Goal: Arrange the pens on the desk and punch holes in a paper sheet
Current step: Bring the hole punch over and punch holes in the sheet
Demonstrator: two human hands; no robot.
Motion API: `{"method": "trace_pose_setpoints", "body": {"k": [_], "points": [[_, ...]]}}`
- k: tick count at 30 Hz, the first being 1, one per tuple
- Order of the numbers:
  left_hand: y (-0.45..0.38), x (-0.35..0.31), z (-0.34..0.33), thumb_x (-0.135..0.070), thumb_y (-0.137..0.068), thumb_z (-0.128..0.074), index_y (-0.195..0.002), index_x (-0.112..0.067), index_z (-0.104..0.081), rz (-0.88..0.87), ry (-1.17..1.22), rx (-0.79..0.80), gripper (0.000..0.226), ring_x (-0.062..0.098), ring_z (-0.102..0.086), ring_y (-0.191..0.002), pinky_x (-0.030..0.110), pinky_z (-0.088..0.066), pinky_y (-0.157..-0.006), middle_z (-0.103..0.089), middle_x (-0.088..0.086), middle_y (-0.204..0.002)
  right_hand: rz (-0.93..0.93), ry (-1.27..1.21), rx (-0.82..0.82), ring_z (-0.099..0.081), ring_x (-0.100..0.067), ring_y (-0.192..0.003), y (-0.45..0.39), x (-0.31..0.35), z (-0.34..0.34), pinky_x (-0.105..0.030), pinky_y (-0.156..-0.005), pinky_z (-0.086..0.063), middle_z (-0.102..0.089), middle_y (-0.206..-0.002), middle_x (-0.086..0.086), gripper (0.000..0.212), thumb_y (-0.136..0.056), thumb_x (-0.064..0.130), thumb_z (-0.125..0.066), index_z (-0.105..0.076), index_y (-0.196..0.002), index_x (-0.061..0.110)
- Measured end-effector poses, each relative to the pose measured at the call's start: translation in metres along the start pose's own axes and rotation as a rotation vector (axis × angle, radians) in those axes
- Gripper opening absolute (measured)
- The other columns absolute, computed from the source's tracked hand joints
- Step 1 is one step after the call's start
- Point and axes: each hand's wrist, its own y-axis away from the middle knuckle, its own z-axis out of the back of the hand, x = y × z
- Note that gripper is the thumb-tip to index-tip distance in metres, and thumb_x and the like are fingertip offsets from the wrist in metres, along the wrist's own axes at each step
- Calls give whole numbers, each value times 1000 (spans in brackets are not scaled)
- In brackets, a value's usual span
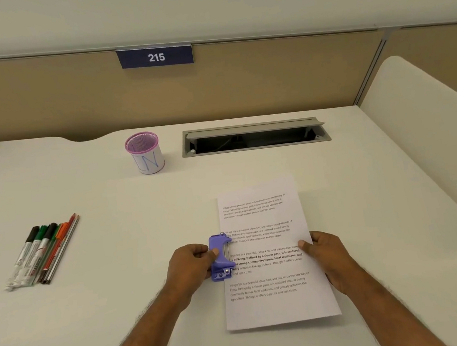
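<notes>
Near the front middle of the white table lies a printed paper sheet, its long side running away from the person and its four blocks of text facing them. At the sheet's left edge sits a purple hole punch, its mouth turned toward the paper so that the edge of the sheet reaches into it about halfway along the page. The left hand grips the punch from the outer side, fingers curled round its body and the thumb lying on top of the lever. The right hand holds the opposite edge of the sheet, thumb on the upper face of the paper and the fingers curled beneath or beside the edge, level with the bold paragraph. Well apart on the left of the table, a set of pens lies side by side in a tidy slanted row: three white markers with dark and green caps, then thinner pens and pencils in green, orange and red, all touching their neighbours. Toward the back stands a pink mesh pen cup wrapped in white paper with blue letters, upright, just beside a grey cable hatch set into the surface. On the partition behind hangs a dark sign reading 215.
</notes>
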Motion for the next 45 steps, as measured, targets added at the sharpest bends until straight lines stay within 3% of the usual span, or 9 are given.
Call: {"method": "trace_pose_setpoints", "body": {"k": [9,15,19,22,24,27,34,45], "points": [[-1,-1,0,-23,-88,-73,-99,-3,-70,-2,-3,-2,22,33,-74,-89,48,-60,-86,-76,16,-97,-15,48,3,-73,-33,-89,-4,-2,-4,-46,-80,-59,-76,-98,-13,14,-92,4,-61,-70,-103,6],[-8,1,5,-25,-88,-74,-105,-2,-67,10,23,-1,29,29,-75,-83,42,-62,-81,-75,15,-99,-25,81,9,-72,-33,-90,-5,-3,-3,-50,-85,-58,-76,-99,-12,15,-92,6,-61,-70,-104,6],[-23,-6,4,-53,-89,-63,-112,-15,-65,-71,-186,-169,45,18,-65,-80,35,-54,-74,-68,-5,-95,-24,85,18,-74,-29,-86,-4,-3,-4,-43,-78,-60,-77,-96,-10,14,-92,6,-61,-70,-103,7],[-39,-15,-9,-60,-91,-52,-119,-15,-63,-166,-271,-306,54,18,-63,-97,37,-50,-87,-69,-3,-105,-20,94,16,-74,-28,-86,-4,-3,-5,-41,-78,-60,-77,-96,-9,14,-92,7,-61,-71,-102,9],[-50,-17,-21,-60,-93,-46,-123,-15,-61,-183,-363,-347,56,28,-56,-115,42,-45,-99,-66,6,-119,-18,101,18,-74,-29,-88,-4,-3,-5,-44,-81,-59,-77,-97,-9,13,-93,7,-61,-71,-101,10],[-61,-16,-37,-60,-95,-39,-124,-20,-59,-160,-494,-385,54,30,-44,-123,45,-36,-100,-56,6,-129,-16,100,27,-74,-27,-86,-3,-2,-5,-42,-79,-59,-77,-97,-8,14,-93,7,-60,-71,-100,11],[-69,-5,-46,-51,-99,-36,-118,-23,-59,-237,-651,-498,41,27,-44,-112,43,-31,-91,-54,3,-120,-8,96,14,-74,-27,-88,-4,-5,-5,-46,-83,-59,-77,-99,-6,14,-93,8,-61,-70,-102,13],[-77,2,-47,-42,-99,-37,-112,-25,-57,-254,-657,-545,29,25,-43,-105,38,-24,-82,-53,1,-113,-15,93,3,-74,-24,-88,-8,-10,-5,-45,-82,-59,-78,-96,-2,13,-93,11,-61,-72,-98,16]]}}
